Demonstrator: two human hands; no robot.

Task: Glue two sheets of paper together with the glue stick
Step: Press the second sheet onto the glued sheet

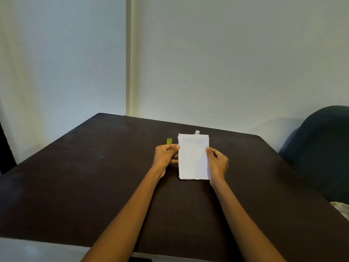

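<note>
a small stack of white paper sheets (pixel 193 157) is held over the middle of a dark table (pixel 94 176). the left hand (pixel 166 155) is pinched on the stack's left edge, at nine o'clock of the paper, and the right hand (pixel 217 161) is pinched on its right edge, at three o'clock. a yellow-green cap (pixel 169 141) stands on the table at eleven o'clock of the paper, just beyond the left hand.

a likely risk is judged to be misalignment: the sheets could slide against each other if one pinch is loosened, leaving crooked edges or creases.

the glue stick (pixel 197 132) is mostly hidden behind the paper's top edge at twelve o'clock; only a pale tip is seen. the number of sheets cannot be told, nor whether glue is already applied.
</note>
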